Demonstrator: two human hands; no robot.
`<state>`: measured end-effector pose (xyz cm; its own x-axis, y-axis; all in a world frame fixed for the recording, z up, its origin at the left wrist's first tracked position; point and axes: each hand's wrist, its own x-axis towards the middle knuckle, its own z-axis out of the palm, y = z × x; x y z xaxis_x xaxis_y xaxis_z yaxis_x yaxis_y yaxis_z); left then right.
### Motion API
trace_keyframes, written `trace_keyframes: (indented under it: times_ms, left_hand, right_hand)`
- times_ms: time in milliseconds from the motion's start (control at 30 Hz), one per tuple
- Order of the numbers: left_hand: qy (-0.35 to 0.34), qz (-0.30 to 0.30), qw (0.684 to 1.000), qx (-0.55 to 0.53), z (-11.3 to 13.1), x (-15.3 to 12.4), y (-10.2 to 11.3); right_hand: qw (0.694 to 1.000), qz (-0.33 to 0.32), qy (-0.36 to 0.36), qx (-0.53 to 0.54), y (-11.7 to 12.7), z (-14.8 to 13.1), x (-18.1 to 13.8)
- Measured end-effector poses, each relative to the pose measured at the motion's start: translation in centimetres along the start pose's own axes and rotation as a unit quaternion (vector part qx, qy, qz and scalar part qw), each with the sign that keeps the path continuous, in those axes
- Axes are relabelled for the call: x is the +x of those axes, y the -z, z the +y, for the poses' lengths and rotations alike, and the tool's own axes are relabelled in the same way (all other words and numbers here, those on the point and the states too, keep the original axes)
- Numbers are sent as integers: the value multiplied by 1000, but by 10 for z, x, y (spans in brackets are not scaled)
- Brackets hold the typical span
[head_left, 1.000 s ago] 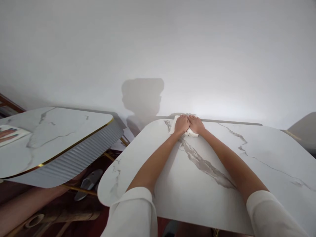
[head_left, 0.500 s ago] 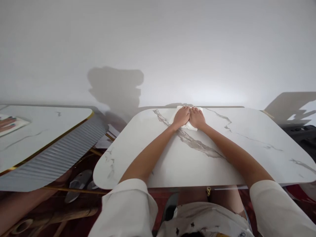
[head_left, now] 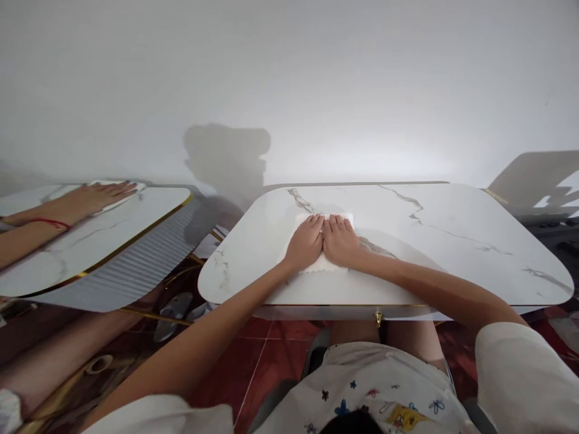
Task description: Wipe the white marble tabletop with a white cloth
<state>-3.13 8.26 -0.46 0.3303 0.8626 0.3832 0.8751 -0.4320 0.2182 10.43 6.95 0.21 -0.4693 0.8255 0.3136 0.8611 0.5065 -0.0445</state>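
A white cloth (head_left: 322, 264) lies spread on the white marble-patterned tabletop (head_left: 452, 265), a little left of its middle. My left hand (head_left: 306, 242) rests flat on the cloth, fingers stretched forward and pressing it down. Beside it, touching at the thumbs, my right hand (head_left: 340, 241) lies flat on the same cloth. Neither hand wraps round it. The cloth shows ahead of my fingertips and below my palms; its middle is hidden.
On the left, a second marble-patterned table (head_left: 149, 217) has a gold edge and ribbed grey side. Another person's hand (head_left: 102, 196) lies there on a white cloth. A pale wall (head_left: 344, 108) stands behind both tables. A gold knob (head_left: 378, 317) sits at my table's front.
Both my hands and the white cloth have moved from the far edge toward me and somewhat left. At the left table, more of the other person's arm has come into view.
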Motion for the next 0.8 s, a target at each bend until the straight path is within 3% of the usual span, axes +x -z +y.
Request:
trace_keyframes:
  times_ms: [167,367,567,800]
  left_hand:
    - [54,-2,998,-24,20,-48,3]
    - [146,4,983,-115,64,-58,-8]
    - [130,1,984,-122,89,-2,-28]
    - [97,47,988,-110,71,98,-45]
  right_hand:
    - [997,13,65,28,13,-14,-43]
    - [993,-9,102,51,28,19,-76]
    - [992,-63,104,23,32,83,-57]
    - [997,-62,36,-42,21,126,25]
